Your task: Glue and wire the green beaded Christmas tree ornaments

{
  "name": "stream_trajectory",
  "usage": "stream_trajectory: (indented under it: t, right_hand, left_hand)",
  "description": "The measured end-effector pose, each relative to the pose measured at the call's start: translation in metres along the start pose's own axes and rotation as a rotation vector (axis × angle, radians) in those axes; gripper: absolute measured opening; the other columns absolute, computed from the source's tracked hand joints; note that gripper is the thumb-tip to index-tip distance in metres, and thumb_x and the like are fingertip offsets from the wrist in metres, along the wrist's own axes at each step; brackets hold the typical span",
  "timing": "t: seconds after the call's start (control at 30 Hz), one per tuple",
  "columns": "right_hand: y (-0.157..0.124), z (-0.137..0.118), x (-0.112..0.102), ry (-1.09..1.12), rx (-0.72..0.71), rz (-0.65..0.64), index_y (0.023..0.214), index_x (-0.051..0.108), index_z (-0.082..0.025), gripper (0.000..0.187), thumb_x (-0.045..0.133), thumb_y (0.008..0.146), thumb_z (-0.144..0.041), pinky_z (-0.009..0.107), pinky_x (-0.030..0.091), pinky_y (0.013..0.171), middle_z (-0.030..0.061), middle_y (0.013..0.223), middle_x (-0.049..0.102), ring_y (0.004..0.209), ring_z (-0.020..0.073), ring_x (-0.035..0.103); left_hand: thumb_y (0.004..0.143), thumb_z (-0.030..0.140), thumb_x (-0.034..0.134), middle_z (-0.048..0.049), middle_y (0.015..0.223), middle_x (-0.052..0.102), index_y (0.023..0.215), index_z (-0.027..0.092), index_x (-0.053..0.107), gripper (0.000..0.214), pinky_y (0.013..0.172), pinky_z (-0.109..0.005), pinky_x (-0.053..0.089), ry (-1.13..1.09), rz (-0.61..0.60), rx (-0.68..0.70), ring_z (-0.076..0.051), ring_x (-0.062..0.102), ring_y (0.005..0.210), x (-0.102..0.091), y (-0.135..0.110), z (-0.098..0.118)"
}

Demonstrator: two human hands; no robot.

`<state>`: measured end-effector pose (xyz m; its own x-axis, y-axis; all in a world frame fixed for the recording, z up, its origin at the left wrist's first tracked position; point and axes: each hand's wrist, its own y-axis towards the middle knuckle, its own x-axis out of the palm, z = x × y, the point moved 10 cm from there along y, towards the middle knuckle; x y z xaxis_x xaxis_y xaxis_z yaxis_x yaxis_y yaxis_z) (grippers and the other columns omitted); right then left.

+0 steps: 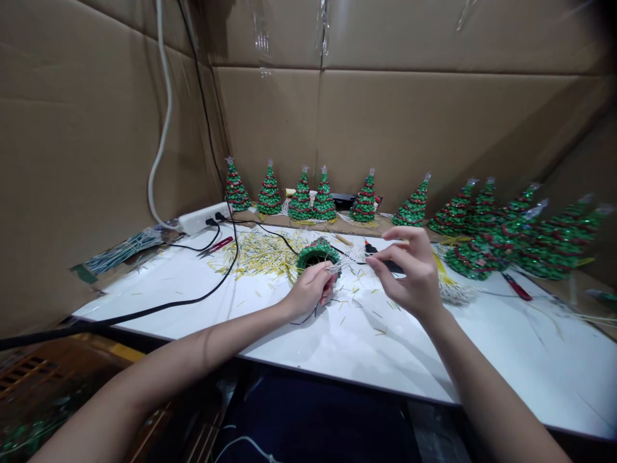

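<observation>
Left of centre, a small green tinsel Christmas tree (318, 249) lies tipped over, its hollow base facing me. My left hand (315, 283) is closed at that base, pinching thin white wires (343, 262) that stick out to the right. A dark wire end hangs below these fingers. My right hand (407, 270) is raised over the table to the right, thumb and forefinger drawn together in a pinch. Whatever lies between those fingertips is too small to make out. Just behind them is a black object with an orange tip (370, 247), partly hidden.
Several finished-looking trees (324, 196) stand along the cardboard wall. Yellow and dark wire clippings (263, 254) litter the white table (299, 341). Red-handled snips (219, 244), a power strip (205, 218), a wire bundle (125, 249) and a black cable (193, 299) lie left; a red-handled tool (517, 287) lies right.
</observation>
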<state>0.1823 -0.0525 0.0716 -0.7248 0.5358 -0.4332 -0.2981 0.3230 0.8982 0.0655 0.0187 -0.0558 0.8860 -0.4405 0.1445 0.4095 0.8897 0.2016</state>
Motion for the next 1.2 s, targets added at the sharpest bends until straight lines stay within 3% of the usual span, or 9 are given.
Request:
stream_trajectory:
  t: [0.17,0.33,0.4,0.47,0.57,0.67,0.77,1.0,1.2]
  right_hand:
    - [-0.002,0.002,-0.01,-0.106,0.019,0.107,0.078,0.058,-0.02,0.006,0.061,0.083,-0.017,0.036,0.052,0.068,0.009,0.1,0.048,0.093,0.0233,0.054]
    - [-0.006,0.022,-0.044,-0.18,0.205,0.368,0.075,0.058,-0.019,0.008,0.064,0.081,-0.018,0.042,0.049,0.081,0.0095,0.098,0.048,0.096,0.0246,0.052]
    - [-0.005,0.03,-0.042,-0.11,0.265,0.338,0.08,0.06,-0.019,0.004,0.063,0.08,-0.018,0.038,0.052,0.073,0.0108,0.107,0.047,0.099,0.0254,0.053]
    - [-0.002,0.034,-0.03,-0.009,0.286,0.221,0.087,0.062,-0.02,0.008,0.061,0.079,-0.017,0.036,0.052,0.069,0.0108,0.112,0.047,0.103,0.0261,0.053]
    - [0.002,0.026,-0.012,0.077,0.235,0.064,0.084,0.064,-0.022,0.011,0.057,0.079,-0.016,0.042,0.05,0.082,0.0082,0.108,0.051,0.104,0.0257,0.053]
    - [0.002,0.018,-0.003,0.087,0.19,-0.013,0.08,0.065,-0.022,0.008,0.062,0.073,-0.018,0.045,0.046,0.089,0.0075,0.108,0.053,0.103,0.0263,0.054]
    - [0.001,0.02,-0.002,0.057,0.197,-0.027,0.076,0.064,-0.021,0.006,0.064,0.071,-0.018,0.044,0.047,0.085,0.0084,0.108,0.053,0.102,0.0271,0.054]
    - [0.004,0.023,-0.006,0.062,0.152,-0.026,0.076,0.062,-0.02,0.005,0.06,0.081,-0.019,0.041,0.047,0.085,0.0082,0.103,0.054,0.098,0.024,0.055]
    - [0.0,0.022,-0.005,-0.13,0.123,0.012,0.083,0.059,-0.019,0.005,0.055,0.087,-0.021,0.045,0.047,0.086,0.0114,0.103,0.047,0.102,0.0268,0.053]
  left_hand:
    - [0.083,0.026,0.04,0.0064,0.057,0.035,0.072,0.018,0.04,0.013,0.038,-0.016,0.029,-0.019,-0.01,0.008,-0.006,0.036,0.043,0.0,0.002,-0.003]
    - [0.082,0.023,0.039,0.0077,0.052,0.035,0.071,0.019,0.037,0.012,0.037,-0.017,0.029,-0.023,0.006,-0.012,-0.006,0.035,0.04,-0.003,0.001,-0.003]
    - [0.082,0.024,0.038,0.0077,0.051,0.035,0.071,0.019,0.037,0.012,0.038,-0.017,0.031,-0.001,0.017,-0.011,-0.006,0.035,0.04,-0.005,0.001,-0.002]
    - [0.083,0.024,0.038,0.0072,0.052,0.035,0.071,0.019,0.038,0.012,0.037,-0.017,0.031,-0.002,0.024,-0.005,-0.007,0.035,0.041,-0.006,0.001,-0.002]
    - [0.082,0.024,0.04,0.0064,0.056,0.035,0.071,0.019,0.04,0.012,0.037,-0.016,0.03,-0.036,0.025,0.001,-0.006,0.034,0.043,-0.006,0.002,-0.003]
    - [0.082,0.025,0.04,0.0063,0.057,0.034,0.071,0.019,0.04,0.012,0.038,-0.016,0.03,-0.053,0.022,0.003,-0.006,0.033,0.044,-0.005,0.002,-0.003]
    - [0.082,0.026,0.041,0.0063,0.056,0.035,0.072,0.019,0.04,0.012,0.038,-0.016,0.03,-0.033,0.025,-0.006,-0.007,0.033,0.044,-0.005,0.002,-0.002]
    - [0.082,0.026,0.04,0.0064,0.053,0.036,0.072,0.019,0.04,0.012,0.037,-0.016,0.032,-0.021,0.03,0.014,-0.007,0.034,0.044,-0.007,0.001,0.0]
    - [0.084,0.028,0.04,0.0068,0.053,0.036,0.073,0.019,0.04,0.014,0.038,-0.016,0.031,-0.037,0.006,0.01,-0.007,0.033,0.043,-0.005,0.001,-0.004]
